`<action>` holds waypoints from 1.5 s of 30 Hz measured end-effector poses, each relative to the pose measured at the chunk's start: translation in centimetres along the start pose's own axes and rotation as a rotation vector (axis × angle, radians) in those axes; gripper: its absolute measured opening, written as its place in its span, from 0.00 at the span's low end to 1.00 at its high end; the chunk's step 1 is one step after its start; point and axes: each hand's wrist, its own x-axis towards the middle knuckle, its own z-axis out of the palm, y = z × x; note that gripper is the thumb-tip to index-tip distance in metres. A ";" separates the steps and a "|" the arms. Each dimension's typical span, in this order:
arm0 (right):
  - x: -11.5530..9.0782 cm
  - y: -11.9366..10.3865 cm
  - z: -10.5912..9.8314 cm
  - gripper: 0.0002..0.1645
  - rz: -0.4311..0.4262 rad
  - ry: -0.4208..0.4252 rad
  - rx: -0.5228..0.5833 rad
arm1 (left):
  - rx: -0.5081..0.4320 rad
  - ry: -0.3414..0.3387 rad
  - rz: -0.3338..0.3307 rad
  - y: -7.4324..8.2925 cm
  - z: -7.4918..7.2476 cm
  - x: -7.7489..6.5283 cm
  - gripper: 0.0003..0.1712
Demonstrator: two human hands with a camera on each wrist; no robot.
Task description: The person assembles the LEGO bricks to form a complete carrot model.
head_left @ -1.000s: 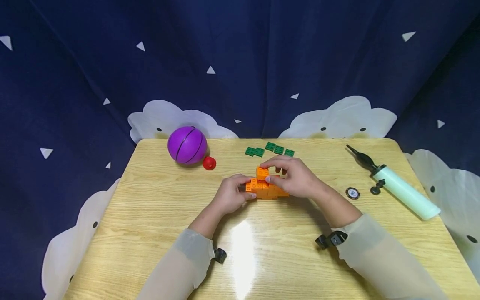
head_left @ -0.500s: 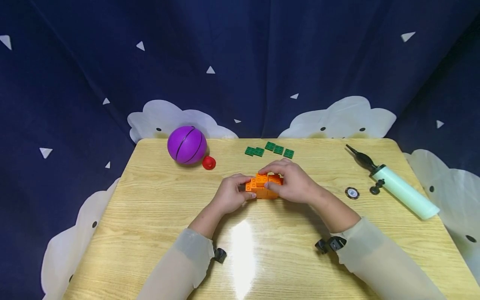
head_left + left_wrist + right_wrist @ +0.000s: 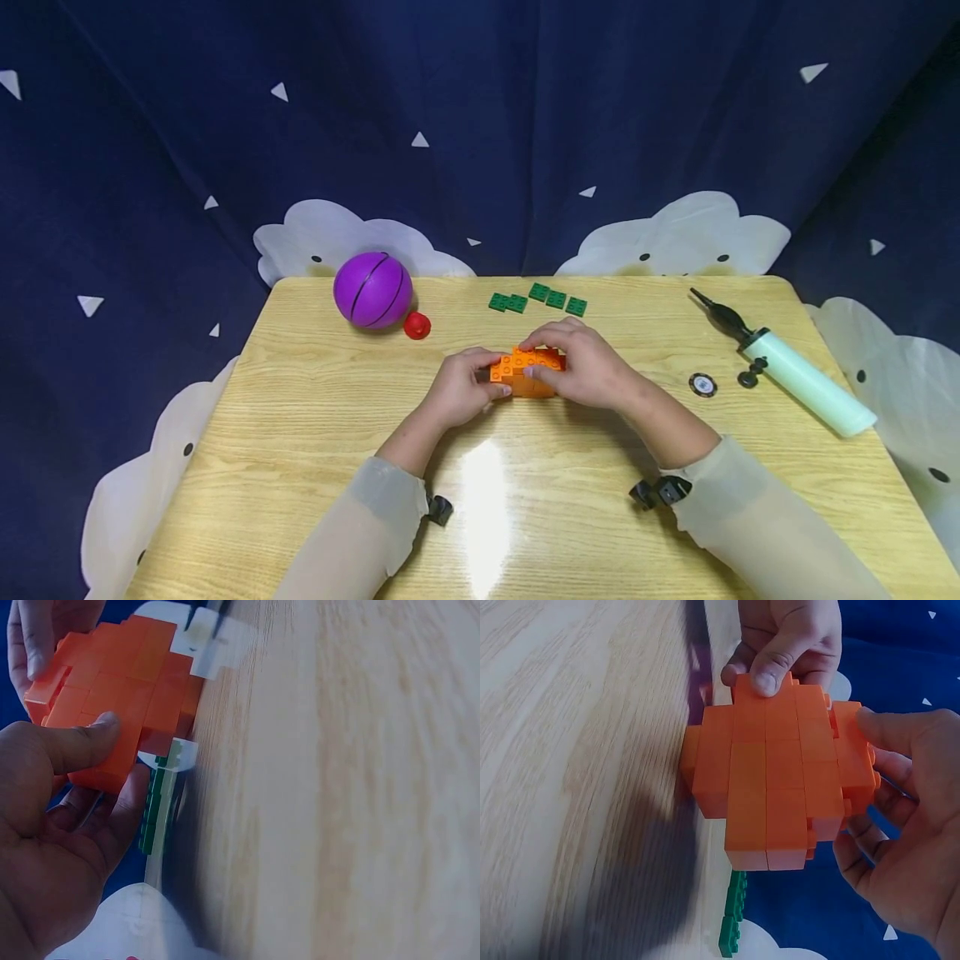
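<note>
A stepped build of orange toy building bricks (image 3: 534, 387) (image 3: 120, 686) (image 3: 784, 761) sits between both hands over the middle of the table. My left hand (image 3: 454, 390) (image 3: 56, 832) grips its left end, thumb across the near face and fingers behind. My right hand (image 3: 588, 367) (image 3: 922, 817) pinches an orange brick (image 3: 855, 754) on top of the build, thumb in front and fingers at the back. In the right wrist view that top brick lies against the row below with a narrow gap at one end. The right fingers hide part of the build's right side.
Several flat green bricks (image 3: 537, 292) lie behind the hands near the table's back edge. A purple ball (image 3: 372, 290) and a small red hat-shaped piece (image 3: 417, 326) are at back left. To the right are a round chip (image 3: 702, 385) and a pale green hand pump (image 3: 810, 382).
My right hand has lowered the orange brick from above, slightly leftward, onto the top of the build. The left hand has kept its grip in place.
</note>
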 end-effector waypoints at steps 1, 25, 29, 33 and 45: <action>0.0 0.0 0.0 0.17 0.002 0.003 0.000 | 0.000 0.000 -0.001 0.0 0.0 0.0 0.29; -0.1 0.3 0.7 0.15 0.000 0.048 -0.003 | 0.015 -0.001 0.016 0.4 -0.1 0.0 0.29; -0.2 0.7 0.8 0.16 0.018 0.039 0.021 | 0.019 0.003 0.016 0.2 0.0 0.0 0.29; -0.2 1.3 0.9 0.17 0.072 0.033 0.076 | 0.014 0.012 0.009 0.0 0.1 0.0 0.29; -0.5 2.3 0.7 0.20 0.070 0.000 0.136 | -0.108 0.023 -0.046 -0.6 0.7 -0.3 0.30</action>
